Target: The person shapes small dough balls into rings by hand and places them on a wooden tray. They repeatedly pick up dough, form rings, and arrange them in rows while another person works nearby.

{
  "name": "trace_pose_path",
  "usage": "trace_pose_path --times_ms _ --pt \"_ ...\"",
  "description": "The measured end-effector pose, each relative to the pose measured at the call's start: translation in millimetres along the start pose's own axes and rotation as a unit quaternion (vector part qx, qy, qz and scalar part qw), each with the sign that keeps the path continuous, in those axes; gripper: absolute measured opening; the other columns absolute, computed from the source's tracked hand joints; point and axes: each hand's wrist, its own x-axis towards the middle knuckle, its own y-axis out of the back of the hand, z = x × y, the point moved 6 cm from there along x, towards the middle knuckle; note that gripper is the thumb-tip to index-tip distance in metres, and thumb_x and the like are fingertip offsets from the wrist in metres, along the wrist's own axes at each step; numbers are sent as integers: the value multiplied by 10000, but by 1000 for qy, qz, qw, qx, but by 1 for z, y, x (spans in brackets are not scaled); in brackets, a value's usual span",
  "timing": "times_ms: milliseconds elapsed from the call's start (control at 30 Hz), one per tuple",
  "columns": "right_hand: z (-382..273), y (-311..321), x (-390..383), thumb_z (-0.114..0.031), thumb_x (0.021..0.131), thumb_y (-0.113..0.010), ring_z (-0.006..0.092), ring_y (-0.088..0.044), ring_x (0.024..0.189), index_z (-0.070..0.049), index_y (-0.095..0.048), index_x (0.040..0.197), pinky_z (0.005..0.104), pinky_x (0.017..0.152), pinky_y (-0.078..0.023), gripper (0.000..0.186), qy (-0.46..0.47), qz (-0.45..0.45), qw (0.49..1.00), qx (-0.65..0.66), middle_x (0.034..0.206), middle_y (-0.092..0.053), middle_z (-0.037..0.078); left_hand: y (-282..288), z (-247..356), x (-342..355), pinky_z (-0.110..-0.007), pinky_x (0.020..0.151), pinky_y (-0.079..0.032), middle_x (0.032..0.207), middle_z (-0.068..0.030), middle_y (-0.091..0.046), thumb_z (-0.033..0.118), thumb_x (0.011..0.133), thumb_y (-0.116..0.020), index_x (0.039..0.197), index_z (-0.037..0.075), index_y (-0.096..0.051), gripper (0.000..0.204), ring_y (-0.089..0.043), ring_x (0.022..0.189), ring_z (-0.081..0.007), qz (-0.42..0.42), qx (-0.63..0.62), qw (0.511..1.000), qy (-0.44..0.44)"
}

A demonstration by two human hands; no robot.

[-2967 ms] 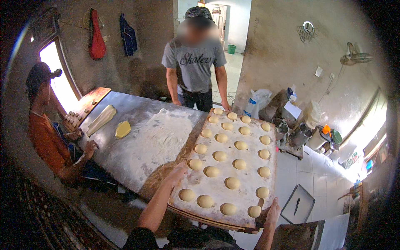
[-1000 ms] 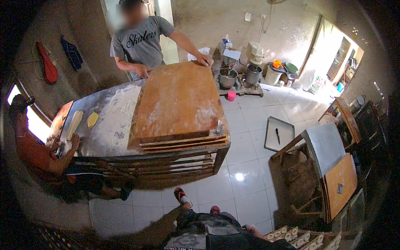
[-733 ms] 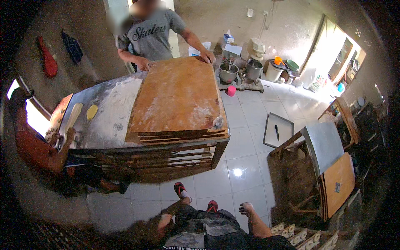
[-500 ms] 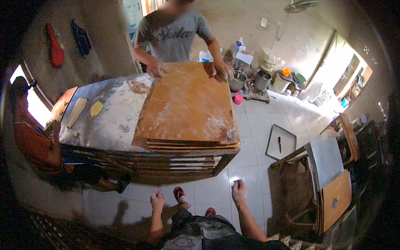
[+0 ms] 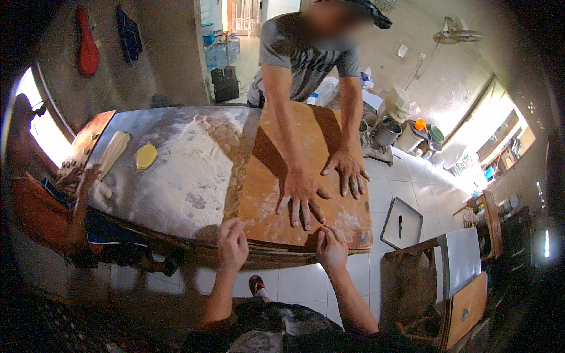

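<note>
Board (image 5: 259,203), rectangular brown wood, right side of grey metal table (image 5: 126,188): left hand (image 5: 233,245), right hand (image 5: 333,252) now up by near edge, curled, grip unclear; co-worker's spread hands (image 5: 303,188) now reach farther across, both people at board.

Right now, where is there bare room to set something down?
A mostly bare patch of metal tabletop lies between the yellow dough and the near edge, left of the flour. The wooden board is crowded: a co-worker's hands rest on it, and the person's left hand and right hand are at its near edge.
</note>
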Motion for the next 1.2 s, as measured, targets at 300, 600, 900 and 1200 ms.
trace_pose_path --times_ms 300,600,900,1200 --pt "-2 65 1 -167 947 -564 284 -628 968 -9 -658 1009 383 865 -486 194 -45 59 997 18 975 -660 139 20 -61 -16 -400 775 -493 1019 -143 -615 -34 872 -525 985 51 -669 202 -586 953 -310 88 -103 987 88" --pt "30 137 11 -134 986 -505 208 -629 840 20 -658 957 323 788 -494 219 -155 152 975 54 898 -664 103 35 -106 -20 -407 801 -487 897 -139 -614 49 925 -511 906 7 -645 142 -572 933 -312 85 -76 980 165" --pt "64 155 37 -161 1009 -508 131 -592 830 39 -646 980 297 773 -490 245 -213 135 962 100 858 -649 62 17 -97 -17 -292 619 -486 978 -107 -555 111 989 -464 1033 -12 -610 196 -566 720 -179 54 -117 963 238" --pt "28 89 28 -147 955 -548 188 -649 799 4 -678 1053 299 741 -518 222 -153 -428 808 376 850 -672 133 17 -66 -20 -316 671 -491 1008 -105 -584 106 983 -479 1081 -10 -606 197 -598 767 -178 11 -34 954 296"
